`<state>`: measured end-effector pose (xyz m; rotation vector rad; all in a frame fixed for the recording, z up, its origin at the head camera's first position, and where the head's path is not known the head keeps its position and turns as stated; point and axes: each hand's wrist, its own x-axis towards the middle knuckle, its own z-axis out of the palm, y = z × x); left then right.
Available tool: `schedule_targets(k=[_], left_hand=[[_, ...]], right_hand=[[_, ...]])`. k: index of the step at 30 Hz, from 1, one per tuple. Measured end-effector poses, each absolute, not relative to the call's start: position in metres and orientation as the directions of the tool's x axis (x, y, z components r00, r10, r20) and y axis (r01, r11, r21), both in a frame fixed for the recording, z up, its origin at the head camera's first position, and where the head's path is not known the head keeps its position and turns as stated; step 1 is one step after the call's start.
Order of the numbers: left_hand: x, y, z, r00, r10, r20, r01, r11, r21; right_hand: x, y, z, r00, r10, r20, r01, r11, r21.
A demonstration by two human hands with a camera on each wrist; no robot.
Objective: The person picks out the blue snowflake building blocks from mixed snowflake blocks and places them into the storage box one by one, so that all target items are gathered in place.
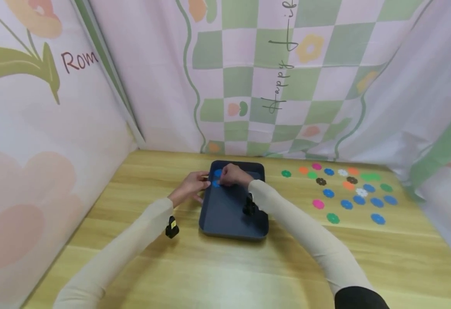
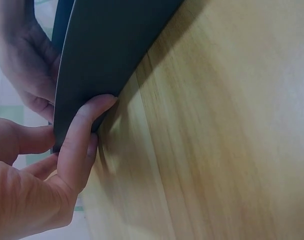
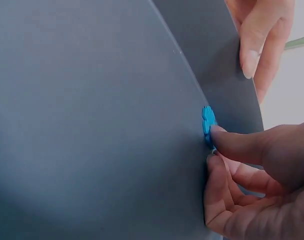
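Observation:
A dark grey rectangular tray (image 1: 229, 214) lies on the wooden table. My left hand (image 1: 190, 187) holds its left side near the far corner; in the left wrist view the fingers (image 2: 77, 145) bend against the outer wall. The right wrist view shows that thumb (image 3: 249, 65) over the rim. Inside the tray, my right hand (image 1: 233, 175) pinches a blue flower-shaped piece (image 3: 208, 122) between thumb and fingers, close to the tray floor by the left wall. Another blue piece (image 1: 218, 172) lies just beyond it, partly hidden by the right hand.
Right of the tray, several flat flower-shaped pieces lie scattered, among them a dark green one (image 1: 286, 173), a pink one (image 1: 318, 204), a white one (image 1: 362, 192) and a blue one (image 1: 377, 219). A patterned curtain (image 1: 241, 107) hangs behind the table.

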<state>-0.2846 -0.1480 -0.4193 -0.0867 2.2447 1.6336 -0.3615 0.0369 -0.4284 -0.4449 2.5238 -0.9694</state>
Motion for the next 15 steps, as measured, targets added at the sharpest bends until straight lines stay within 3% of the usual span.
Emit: schedule_targets(k=[9, 15], left_hand=[[-0.287, -0.149, -0.418, -0.935, 0.153, -0.321, -0.258, 0.329, 0.908], [-0.282, -0.148, -0.420, -0.939, 0.156, -0.306, -0.243, 0.327, 0.913]], right_hand=[[-0.365, 0.041, -0.420, -0.862, -0.424, -0.279, -0.083, 0.661, -0.746], [-0.361, 0.058, -0.414, -0.829, -0.486, -0.276, -0.134, 0.652, -0.746]])
